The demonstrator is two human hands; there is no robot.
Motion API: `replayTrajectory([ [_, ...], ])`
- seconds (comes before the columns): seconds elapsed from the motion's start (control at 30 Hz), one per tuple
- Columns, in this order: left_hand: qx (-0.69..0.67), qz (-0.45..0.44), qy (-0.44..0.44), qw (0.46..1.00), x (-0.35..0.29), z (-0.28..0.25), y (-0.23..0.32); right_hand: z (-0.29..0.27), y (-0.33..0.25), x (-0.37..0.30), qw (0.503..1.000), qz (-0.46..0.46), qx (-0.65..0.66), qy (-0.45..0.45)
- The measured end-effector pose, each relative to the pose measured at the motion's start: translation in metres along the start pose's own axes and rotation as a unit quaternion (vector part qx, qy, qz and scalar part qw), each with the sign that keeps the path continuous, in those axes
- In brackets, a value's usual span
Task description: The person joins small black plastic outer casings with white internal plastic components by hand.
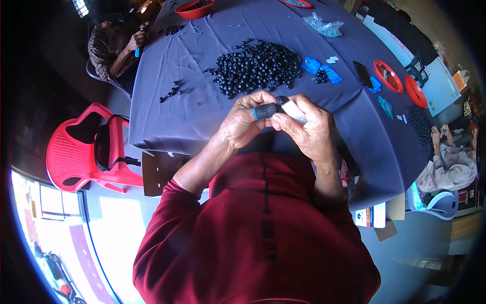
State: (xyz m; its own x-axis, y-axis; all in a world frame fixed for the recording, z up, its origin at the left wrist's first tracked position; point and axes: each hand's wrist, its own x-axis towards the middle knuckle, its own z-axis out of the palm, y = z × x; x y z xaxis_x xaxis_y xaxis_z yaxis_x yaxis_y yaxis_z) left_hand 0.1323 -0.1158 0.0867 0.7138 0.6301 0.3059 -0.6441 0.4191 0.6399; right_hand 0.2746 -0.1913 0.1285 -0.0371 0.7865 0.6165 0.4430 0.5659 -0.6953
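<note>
My left hand [238, 124] and my right hand [315, 133] meet at the table's near edge, fingers closed together. A small dark, rounded piece [282, 100] shows between their fingertips; its exact kind is too small to tell. A black finger sleeve with a blue rim [266, 111] covers a left digit, and a white finger cover [293, 111] sits on a right one. Just beyond my hands lies a big heap of small black round parts [255, 68]. A few similar black parts [172, 91] are scattered to its left.
Blue plastic cases [331, 73] lie right of the heap, near a phone [362, 74] and a red tray [389, 76]. A red bowl [195, 10] and a clear bag [324, 25] stand farther back. Co-workers sit left and right. A red chair [88, 147] is at left.
</note>
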Motion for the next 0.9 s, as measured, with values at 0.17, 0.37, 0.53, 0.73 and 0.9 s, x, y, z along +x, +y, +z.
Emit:
replayTrajectory([
  [0.17, 0.02, 0.035, -0.027, 0.999, -0.001, 0.006, 0.001, -0.013, -0.009, 0.002, 0.984, 0.074, 0.149, -0.061],
  [0.37, 0.058, 0.028, -0.011, 0.998, -0.002, 0.012, 0.007, -0.008, -0.01, 0.003, 0.983, 0.058, 0.163, -0.062],
  [0.53, 0.159, 0.05, 0.042, 0.985, -0.006, 0.017, 0.014, 0.001, 0.0, 0.001, 0.997, -0.004, 0.067, -0.025],
  [0.73, 0.442, 0.182, 0.128, 0.869, 0.005, -0.02, 0.034, -0.001, 0.002, 0.004, 0.994, 0.098, 0.031, -0.022],
  [0.9, 0.809, 0.264, 0.29, 0.439, -0.008, -0.148, 0.1, 0.005, 0.016, 0.007, 0.997, 0.066, 0.024, 0.039],
])
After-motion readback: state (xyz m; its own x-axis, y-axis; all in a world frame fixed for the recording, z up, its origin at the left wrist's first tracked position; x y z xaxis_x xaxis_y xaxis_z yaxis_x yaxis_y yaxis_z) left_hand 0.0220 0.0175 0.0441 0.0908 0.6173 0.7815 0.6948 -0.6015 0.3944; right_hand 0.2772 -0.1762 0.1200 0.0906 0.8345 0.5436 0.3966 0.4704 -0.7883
